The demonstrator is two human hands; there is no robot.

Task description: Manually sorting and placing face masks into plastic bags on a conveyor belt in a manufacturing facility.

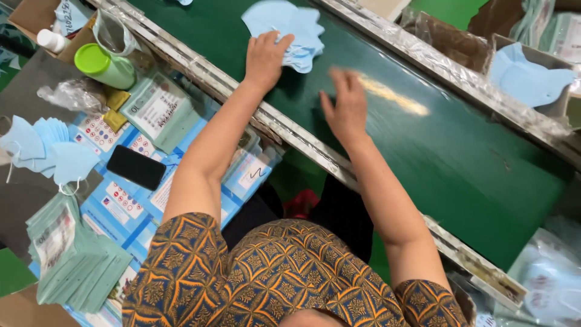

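Observation:
A pile of light-blue face masks [296, 27] lies on the green conveyor belt [460, 151]. My left hand [265, 57] presses on the near edge of that pile, fingers curled onto the masks. To its right, my right hand [346, 108] hovers over the bare belt with fingers spread and nothing in it; it is slightly blurred. Both forearms reach across the belt's taped metal rail [290, 130].
Left of the rail, a table holds a black phone [135, 166], a green-lidded cup [106, 65], a stack of green packets [72, 254], printed blue sheets and more blue masks [51, 151]. Beyond the belt, a box [526, 75] holds masks. Bagged masks [548, 278] sit at the lower right.

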